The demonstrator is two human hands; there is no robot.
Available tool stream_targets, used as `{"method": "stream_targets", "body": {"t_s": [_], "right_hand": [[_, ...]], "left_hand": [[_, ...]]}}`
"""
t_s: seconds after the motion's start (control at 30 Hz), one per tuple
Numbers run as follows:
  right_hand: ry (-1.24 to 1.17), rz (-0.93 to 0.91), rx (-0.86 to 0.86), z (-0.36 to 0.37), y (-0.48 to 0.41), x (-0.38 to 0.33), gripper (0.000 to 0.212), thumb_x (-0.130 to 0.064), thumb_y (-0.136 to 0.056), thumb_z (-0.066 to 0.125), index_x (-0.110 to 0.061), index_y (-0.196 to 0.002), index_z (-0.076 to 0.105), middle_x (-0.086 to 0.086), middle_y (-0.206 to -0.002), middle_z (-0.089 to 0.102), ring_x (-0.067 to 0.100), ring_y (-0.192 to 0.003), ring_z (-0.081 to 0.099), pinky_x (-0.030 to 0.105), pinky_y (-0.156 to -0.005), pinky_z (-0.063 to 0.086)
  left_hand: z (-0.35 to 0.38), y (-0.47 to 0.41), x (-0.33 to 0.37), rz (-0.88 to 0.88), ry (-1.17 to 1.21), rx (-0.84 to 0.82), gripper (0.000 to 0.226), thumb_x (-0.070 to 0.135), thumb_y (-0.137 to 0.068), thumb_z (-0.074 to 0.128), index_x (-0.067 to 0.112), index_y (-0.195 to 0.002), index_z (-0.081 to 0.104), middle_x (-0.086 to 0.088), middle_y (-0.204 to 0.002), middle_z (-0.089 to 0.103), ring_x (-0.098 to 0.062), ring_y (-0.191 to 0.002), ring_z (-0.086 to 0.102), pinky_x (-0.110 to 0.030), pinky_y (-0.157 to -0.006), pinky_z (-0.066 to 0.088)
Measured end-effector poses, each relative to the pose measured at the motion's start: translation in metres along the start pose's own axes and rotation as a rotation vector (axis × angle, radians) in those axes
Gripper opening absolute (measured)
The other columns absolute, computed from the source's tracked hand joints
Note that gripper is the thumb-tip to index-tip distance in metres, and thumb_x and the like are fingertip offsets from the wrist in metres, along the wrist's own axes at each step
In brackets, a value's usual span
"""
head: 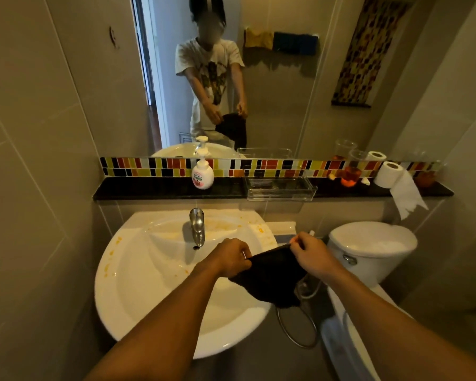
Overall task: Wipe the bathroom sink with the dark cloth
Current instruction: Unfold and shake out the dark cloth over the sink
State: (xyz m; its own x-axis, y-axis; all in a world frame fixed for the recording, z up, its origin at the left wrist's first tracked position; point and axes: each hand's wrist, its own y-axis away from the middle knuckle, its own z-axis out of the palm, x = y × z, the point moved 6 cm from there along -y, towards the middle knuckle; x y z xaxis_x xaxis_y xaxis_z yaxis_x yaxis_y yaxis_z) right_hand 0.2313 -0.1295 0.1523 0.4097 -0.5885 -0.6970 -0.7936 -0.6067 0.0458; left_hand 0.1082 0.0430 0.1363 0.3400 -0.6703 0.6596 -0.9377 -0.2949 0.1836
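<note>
Dark cloth (270, 279) stretched between both hands above stained sink (138, 292).

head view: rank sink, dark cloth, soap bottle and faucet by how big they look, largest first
1. sink
2. dark cloth, held up by both hands, nearer the camera, so it may look oversized
3. soap bottle
4. faucet, close to the bottle in apparent size, so that order is unsure

Dim, warm yellowish light fills the room. The tap (197, 226) throws a soft shadow into the sink (138, 303). Wide-angle bending curves the walls at the edges; detail looks soft.
</note>
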Motion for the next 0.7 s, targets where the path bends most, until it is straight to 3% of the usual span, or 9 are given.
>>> {"method": "stream_targets", "body": {"t_s": [0.07,0.17,0.27,0.33,0.53,0.7], "right_hand": [[0.155,-0.072,-0.091,-0.003,-0.004,0.002,0.002,-0.037,-0.089,0.054,-0.035,-0.089,0.055,-0.014,-0.089,0.057,0.004,-0.082,0.057,0.022,-0.062,0.042],[0.290,-0.143,-0.146,-0.013,-0.012,0.004,0.009,-0.038,-0.084,0.057,-0.039,-0.092,0.052,-0.022,-0.091,0.047,0.006,-0.087,0.054,0.019,-0.067,0.039],[0.411,-0.165,-0.136,-0.024,-0.022,0.013,0.016,-0.028,-0.086,0.059,-0.028,-0.102,0.060,-0.010,-0.096,0.053,0.016,-0.097,0.057,0.026,-0.078,0.043],[0.444,-0.146,-0.154,-0.030,-0.024,0.024,0.025,-0.023,-0.087,0.059,-0.025,-0.112,0.061,-0.005,-0.105,0.057,0.014,-0.096,0.055,0.029,-0.084,0.046],[0.521,-0.046,-0.257,-0.016,-0.019,0.069,0.021,-0.019,-0.090,0.055,-0.025,-0.108,0.065,-0.003,-0.107,0.064,0.006,-0.086,0.052,0.021,-0.075,0.039],[0.479,0.013,-0.329,0.005,-0.029,0.092,0.017,-0.016,-0.092,0.055,-0.021,-0.103,0.066,-0.005,-0.095,0.060,0.009,-0.086,0.057,0.023,-0.074,0.042]], "left_hand": [[-0.014,-0.006,0.006,0.027,0.027,0.022,0.018,0.018,-0.085,0.064,0.012,-0.102,0.067,-0.010,-0.106,0.067,-0.026,-0.095,0.064,-0.041,-0.087,0.056],[-0.030,-0.016,0.018,0.072,0.031,0.036,0.017,0.017,-0.088,0.063,0.014,-0.104,0.065,-0.010,-0.110,0.064,-0.026,-0.099,0.062,-0.038,-0.088,0.054],[-0.037,-0.023,0.026,0.106,0.009,0.019,0.018,0.016,-0.089,0.062,0.014,-0.107,0.066,-0.011,-0.114,0.064,-0.026,-0.103,0.061,-0.039,-0.092,0.053],[-0.036,-0.026,0.025,0.108,0.002,-0.002,0.018,0.017,-0.089,0.063,0.014,-0.107,0.068,-0.011,-0.114,0.065,-0.025,-0.105,0.061,-0.039,-0.094,0.052],[-0.012,-0.029,0.001,0.043,-0.047,-0.109,0.023,0.023,-0.087,0.067,0.014,-0.108,0.069,-0.010,-0.116,0.065,-0.023,-0.108,0.059,-0.038,-0.096,0.049],[0.010,-0.041,-0.015,-0.027,-0.099,-0.155,0.027,0.020,-0.089,0.064,0.013,-0.115,0.067,-0.011,-0.120,0.065,-0.024,-0.110,0.059,-0.039,-0.099,0.048]]}}
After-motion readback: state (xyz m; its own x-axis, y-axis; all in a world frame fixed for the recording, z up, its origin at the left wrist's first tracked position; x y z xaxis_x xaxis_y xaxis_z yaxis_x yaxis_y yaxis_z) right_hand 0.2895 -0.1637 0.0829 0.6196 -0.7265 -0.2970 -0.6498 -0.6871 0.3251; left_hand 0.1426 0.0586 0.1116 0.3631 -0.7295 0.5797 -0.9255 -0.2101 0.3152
